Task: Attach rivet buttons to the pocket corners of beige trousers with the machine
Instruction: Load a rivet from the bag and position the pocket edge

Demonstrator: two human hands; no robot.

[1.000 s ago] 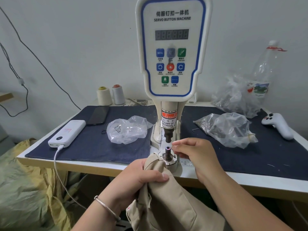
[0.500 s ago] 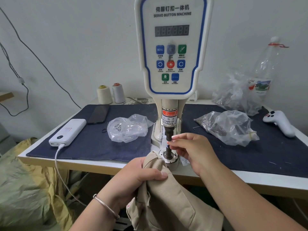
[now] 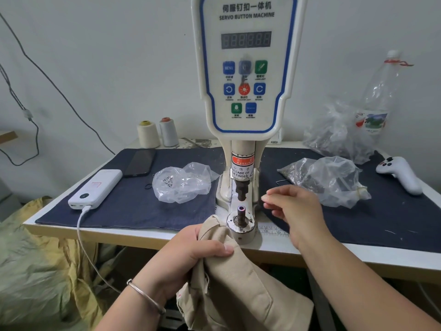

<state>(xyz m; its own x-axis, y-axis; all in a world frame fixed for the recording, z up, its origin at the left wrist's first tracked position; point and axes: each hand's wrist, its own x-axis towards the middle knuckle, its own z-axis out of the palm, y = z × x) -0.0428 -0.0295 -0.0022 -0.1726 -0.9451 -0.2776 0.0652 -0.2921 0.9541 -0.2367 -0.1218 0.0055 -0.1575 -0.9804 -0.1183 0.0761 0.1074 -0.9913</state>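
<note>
Overhead, "SERVO BUTTON MACHINE" [image 3: 245, 68], "WARNING" label [image 3: 242, 160], left hand [image 3: 191, 254] grip clutching beige trousers [image 3: 238, 283], right hand [image 3: 294, 211] grip loose, empty.

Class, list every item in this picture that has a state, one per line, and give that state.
Left hand: grips the beige trousers.
Right hand: beside the die, fingers loosely curled, holding nothing visible.
White servo button machine: digit display unlit, punch raised.
Lower metal die: uncovered.
White power bank: cable plugged in.
Clear plastic bottle: capped, upright.
</note>
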